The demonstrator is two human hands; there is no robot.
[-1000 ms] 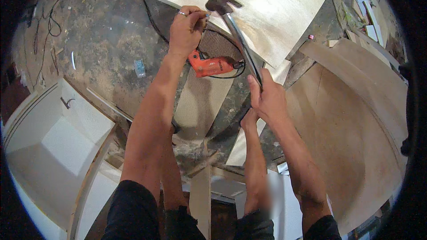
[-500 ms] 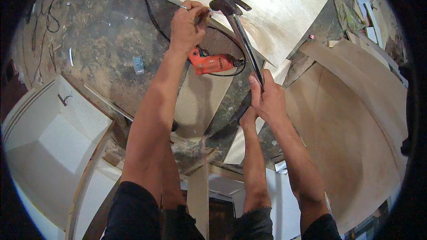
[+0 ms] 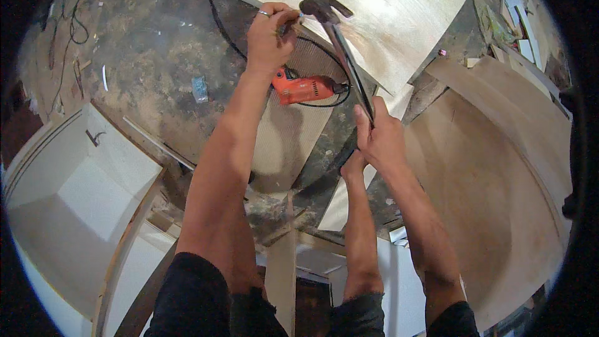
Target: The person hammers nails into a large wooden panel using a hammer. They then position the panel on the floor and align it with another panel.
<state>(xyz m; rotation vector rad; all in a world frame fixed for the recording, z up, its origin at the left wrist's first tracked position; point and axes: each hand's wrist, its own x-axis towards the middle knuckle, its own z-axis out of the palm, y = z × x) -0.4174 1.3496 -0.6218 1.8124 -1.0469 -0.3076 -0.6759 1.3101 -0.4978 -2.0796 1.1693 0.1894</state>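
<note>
My right hand (image 3: 382, 137) is wrapped round the handle of a claw hammer (image 3: 349, 65). The hammer's dark head is just right of my left fingertips, over the edge of a large pale panel (image 3: 399, 6). At that edge my left hand (image 3: 272, 34), a ring on one finger, has its thumb and fingers pinched together. Whatever they hold is too small to make out. Beneath my forearms an orange power drill (image 3: 306, 90) lies on a ribbed tan board (image 3: 284, 143), its black cord (image 3: 224, 34) looping past my left hand.
A white open box-like cabinet piece (image 3: 87, 200) stands at the left. On the right is a large brown wooden panel piece (image 3: 474, 168). A small blue packet (image 3: 199, 89) lies on the stained floor (image 3: 156, 43). Offcuts (image 3: 521, 22) are heaped at the far right. My bare legs show below.
The whole view has shifted slightly, so things sit a little farther right. Both hands keep their grips, and the hammer head stays close to my left fingertips.
</note>
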